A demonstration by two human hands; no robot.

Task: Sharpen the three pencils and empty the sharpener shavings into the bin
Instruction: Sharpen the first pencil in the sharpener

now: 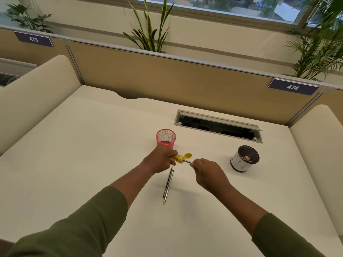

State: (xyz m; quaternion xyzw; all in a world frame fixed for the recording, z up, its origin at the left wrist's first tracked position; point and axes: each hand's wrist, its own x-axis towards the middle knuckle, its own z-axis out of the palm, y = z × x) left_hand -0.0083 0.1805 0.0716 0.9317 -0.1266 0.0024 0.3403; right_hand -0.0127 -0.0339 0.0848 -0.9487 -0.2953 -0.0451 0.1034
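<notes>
My left hand (161,158) grips a yellow sharpener (179,158) above the white desk (83,154); its small lid (188,155) stands flipped open. A dark pencil (187,161) sticks into the sharpener from the right, and my right hand (206,172) pinches its other end. Two more pencils (168,184) lie side by side on the desk just below my hands, one tip pointing toward me. To the right stands a small white bin (239,165) with a black mesh inside and some shavings (247,158) in it.
A pink mesh cup (165,143) stands right behind my left hand. An open cable slot (219,126) is set into the desk further back. Beige partitions (167,78) close off the back and sides, with plants behind them.
</notes>
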